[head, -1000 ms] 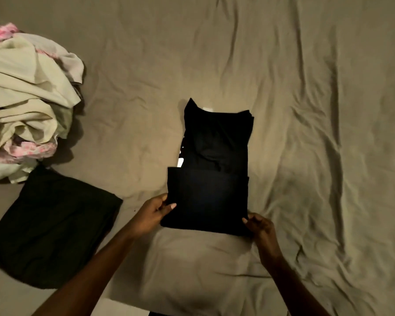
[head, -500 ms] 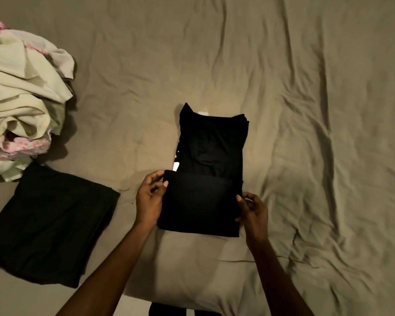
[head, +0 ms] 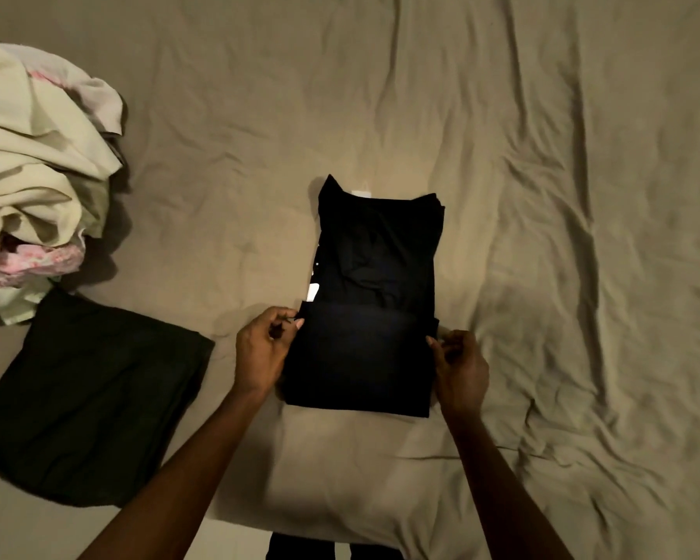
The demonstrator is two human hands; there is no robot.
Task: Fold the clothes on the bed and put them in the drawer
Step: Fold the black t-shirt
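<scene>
Our hands have moved up the sides of the black garment (head: 374, 301) since a second ago, when they were down at its near corners just after the bottom third was turned up. Now our left hand (head: 264, 353) pinches the left end of that folded flap with curled fingers, and our right hand (head: 459, 367) pinches its right end the same way. The garment lies flat between our hands, a narrow strip reaching away from us, its far part not yet folded. We judge the next fold is about to carry this flap further up, leaving a compact packet for the drawer, which is not in view.

Left of our left hand lies a dark folded garment (head: 90, 402), apparently finished. Beyond it sits a heap of cream and pink clothes (head: 37, 163), unfolded. All rest on a creased tan bedsheet (head: 562, 236) under dim, warm light.
</scene>
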